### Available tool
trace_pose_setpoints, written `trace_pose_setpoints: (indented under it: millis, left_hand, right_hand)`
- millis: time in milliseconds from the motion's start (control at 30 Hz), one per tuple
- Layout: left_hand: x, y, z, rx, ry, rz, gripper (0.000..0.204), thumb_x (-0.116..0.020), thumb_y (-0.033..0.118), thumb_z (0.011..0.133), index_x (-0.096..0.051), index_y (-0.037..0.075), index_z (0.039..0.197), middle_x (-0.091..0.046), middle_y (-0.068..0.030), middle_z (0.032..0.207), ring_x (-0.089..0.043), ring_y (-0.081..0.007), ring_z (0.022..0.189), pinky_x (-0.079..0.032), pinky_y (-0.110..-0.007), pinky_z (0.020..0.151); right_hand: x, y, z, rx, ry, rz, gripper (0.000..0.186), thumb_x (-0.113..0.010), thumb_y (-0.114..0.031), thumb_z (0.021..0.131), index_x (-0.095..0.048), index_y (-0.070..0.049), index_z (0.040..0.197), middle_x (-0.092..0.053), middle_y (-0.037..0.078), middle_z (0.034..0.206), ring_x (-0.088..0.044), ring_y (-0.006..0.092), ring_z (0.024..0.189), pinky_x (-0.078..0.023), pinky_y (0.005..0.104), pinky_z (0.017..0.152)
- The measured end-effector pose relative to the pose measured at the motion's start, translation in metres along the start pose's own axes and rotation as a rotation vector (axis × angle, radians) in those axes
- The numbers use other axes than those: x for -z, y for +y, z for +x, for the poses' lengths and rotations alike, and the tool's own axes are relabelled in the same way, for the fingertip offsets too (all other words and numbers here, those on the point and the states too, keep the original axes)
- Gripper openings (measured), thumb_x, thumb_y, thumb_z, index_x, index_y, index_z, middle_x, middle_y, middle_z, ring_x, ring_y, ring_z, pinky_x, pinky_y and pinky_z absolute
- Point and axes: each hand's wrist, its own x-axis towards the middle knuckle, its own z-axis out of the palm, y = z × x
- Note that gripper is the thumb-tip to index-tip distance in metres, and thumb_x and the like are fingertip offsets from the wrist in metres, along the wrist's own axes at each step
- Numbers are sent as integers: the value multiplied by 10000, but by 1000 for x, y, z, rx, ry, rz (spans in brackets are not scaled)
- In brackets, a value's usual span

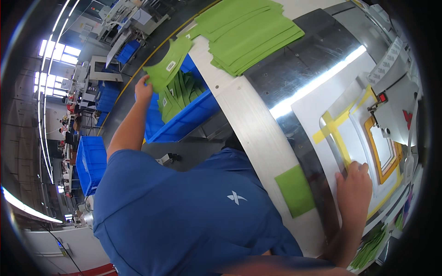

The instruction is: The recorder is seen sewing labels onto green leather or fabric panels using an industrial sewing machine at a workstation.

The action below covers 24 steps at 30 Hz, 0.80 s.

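My left hand reaches out at the upper left, its fingers closed at the edge of a green fabric piece with a small white label. That piece hangs over a blue plastic bin, where several similar green pieces lie heaped. My right hand rests at the near edge of a white template marked with yellow tape, beside the sewing machine. Its fingers are slightly bent and its thumb stands apart, with nothing seen in them. An orange-yellow frame sits under the machine head.
A stack of green fabric pieces covers the table's far end. One green rectangle lies on the pale table edge. More green pieces are at the lower right. Another blue bin stands at left.
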Motion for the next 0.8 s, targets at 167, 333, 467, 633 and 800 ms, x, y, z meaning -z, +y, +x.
trace_pose_setpoints:
  millis: [167,333,467,633,800]
  left_hand:
    - [-35,-59,-76,460,-295,255,482,-721,100,846,-761,105,1327,-754,-193,1308,-703,-350,1257,-538,-420,1088]
    - [-71,-96,-52,742,-365,501,491,-715,234,888,-713,1,1320,-697,-250,1374,-666,-403,1305,-531,-438,1110]
    - [-91,52,16,188,-35,224,517,-736,347,895,-711,32,1304,-680,-304,1321,-649,-463,1246,-518,-521,1081]
    - [-47,314,1,-615,139,-330,334,-714,184,1009,-696,-8,1281,-682,-209,1263,-642,-367,1142,-511,-467,996]
    - [-15,493,-106,-1322,-324,-774,332,-757,47,926,-694,17,1250,-667,-194,1248,-646,-362,1133,-515,-458,1001]
  right_hand:
    - [-4,2,2,31,14,3,392,-822,-240,907,-603,15,1108,-603,235,1123,-689,448,959,-558,509,823]
    - [3,10,-2,19,19,39,402,-823,-262,897,-611,15,1098,-605,248,1131,-689,457,950,-561,517,807]
    - [10,26,-13,115,73,140,379,-824,-290,874,-635,-3,1033,-634,233,1025,-691,434,895,-565,516,787]
    - [4,63,1,191,131,359,278,-700,-288,964,-660,-12,977,-674,184,973,-690,399,897,-567,482,819]
    - [9,156,-18,-326,439,532,305,-699,-284,973,-702,12,903,-720,206,889,-701,374,853,-540,449,783]
